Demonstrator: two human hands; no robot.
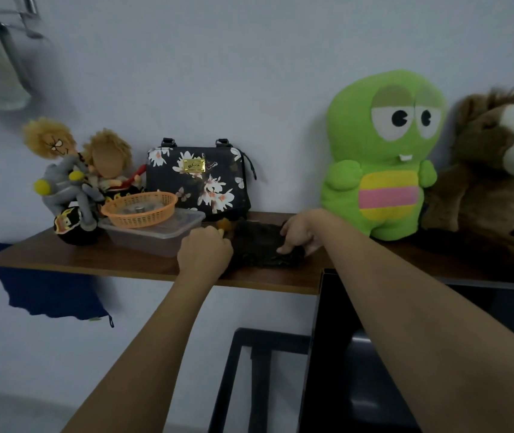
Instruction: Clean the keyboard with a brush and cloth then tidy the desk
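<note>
A dark folded cloth (258,245) lies on the wooden shelf (62,254), between the clear plastic box and the green plush toy. My right hand (301,234) rests on the cloth's right end, its fingers curled over the edge. My left hand (204,253) is at the cloth's left end with its fingers curled; a small orange-tipped thing (225,225), perhaps the brush, shows just past its knuckles. Whether the left hand holds it is unclear. No keyboard is in view.
On the shelf stand a rag-doll figure (71,179), an orange basket (140,209) on a clear plastic box (155,235), a floral handbag (199,179), a green plush (380,157) and a brown plush (496,170). A black monitor edge (318,354) rises below right. A blue cloth (49,295) hangs at left.
</note>
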